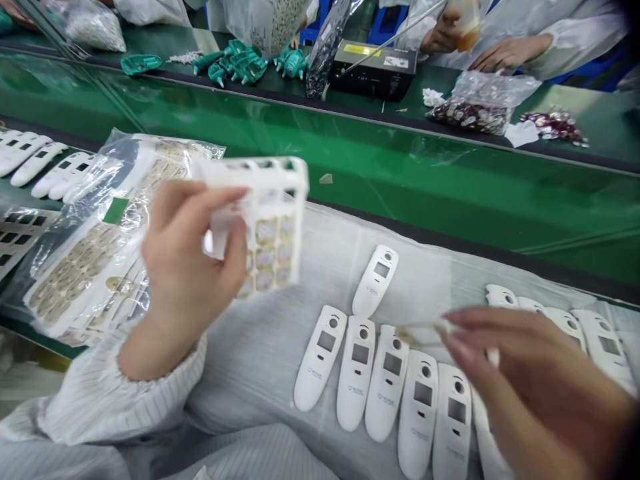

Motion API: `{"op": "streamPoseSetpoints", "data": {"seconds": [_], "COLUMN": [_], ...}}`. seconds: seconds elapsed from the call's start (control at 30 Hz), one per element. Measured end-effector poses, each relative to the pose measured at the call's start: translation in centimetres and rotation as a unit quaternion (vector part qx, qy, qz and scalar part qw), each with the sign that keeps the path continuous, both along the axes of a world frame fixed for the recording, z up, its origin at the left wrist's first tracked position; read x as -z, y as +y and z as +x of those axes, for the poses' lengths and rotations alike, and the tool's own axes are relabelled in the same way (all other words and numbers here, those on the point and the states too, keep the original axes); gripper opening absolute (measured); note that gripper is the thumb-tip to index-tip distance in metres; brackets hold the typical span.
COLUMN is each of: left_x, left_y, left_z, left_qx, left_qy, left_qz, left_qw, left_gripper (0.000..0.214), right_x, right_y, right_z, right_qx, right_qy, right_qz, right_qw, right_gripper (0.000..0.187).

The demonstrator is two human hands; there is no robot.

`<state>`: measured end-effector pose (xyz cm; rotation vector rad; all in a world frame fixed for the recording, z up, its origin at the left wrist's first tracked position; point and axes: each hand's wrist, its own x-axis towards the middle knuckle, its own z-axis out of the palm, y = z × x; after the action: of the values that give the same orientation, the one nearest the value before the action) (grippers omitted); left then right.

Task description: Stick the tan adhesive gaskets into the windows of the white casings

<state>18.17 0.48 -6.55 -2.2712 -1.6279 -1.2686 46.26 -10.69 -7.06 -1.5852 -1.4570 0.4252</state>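
Observation:
My left hand [185,260] pinches a white sheet [273,227], held up over the table. Rows of small clear rectangular pieces with yellowish borders show on the sheet, and its upper part is cut out in open windows. My right hand [520,373] is closed on what look like tweezers [433,333], smeared by motion. A small brownish piece [403,333] shows at their tip, over the top end of a white plastic thermometer shell [386,393]. Several similar shells stand side by side in a row, with one shell [375,280] lying apart above them.
At left lies a clear bag [90,267] of similar sheets, near more white shells [37,163]. Further shells [607,343] are at right. Beyond a green barrier [350,160] are teal parts [240,63], a black box [375,70], bagged dark-red pieces [473,110] and co-workers' hands [510,53].

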Motion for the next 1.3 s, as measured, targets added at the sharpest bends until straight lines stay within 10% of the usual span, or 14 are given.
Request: {"op": "streamPoseSetpoints", "data": {"seconds": [0.17, 0.33, 0.57, 0.77, 1.3], "left_x": [0.3, 4.3, 7.8, 7.5, 8.0], "left_y": [2.8, 4.4, 5.1, 4.9, 4.3], "left_z": [3.9, 9.2, 10.5, 10.7, 10.9], "left_qx": [0.154, 0.261, 0.270, 0.302, 0.300], "left_qy": [0.117, 0.151, 0.038, -0.037, 0.129], "left_qz": [0.027, -0.217, -0.376, -0.364, -0.218], "left_qw": [0.981, 0.928, 0.886, 0.881, 0.920], "left_gripper": [0.033, 0.025, 0.047, 0.061, 0.079], "right_x": [4.4, 7.8, 7.5, 7.9, 7.4], "right_y": [7.1, 10.2, 10.0, 9.7, 9.6], "right_z": [3.7, 4.3, 4.3, 4.4, 3.7], "right_qx": [-0.012, -0.012, -0.071, -0.102, -0.055], "right_qy": [0.094, 0.096, 0.121, 0.161, 0.082], "right_qz": [-0.234, -0.247, -0.238, -0.264, -0.242], "right_qw": [0.968, 0.964, 0.961, 0.945, 0.965], "right_gripper": [0.028, 0.034, 0.028, 0.019, 0.016]}}
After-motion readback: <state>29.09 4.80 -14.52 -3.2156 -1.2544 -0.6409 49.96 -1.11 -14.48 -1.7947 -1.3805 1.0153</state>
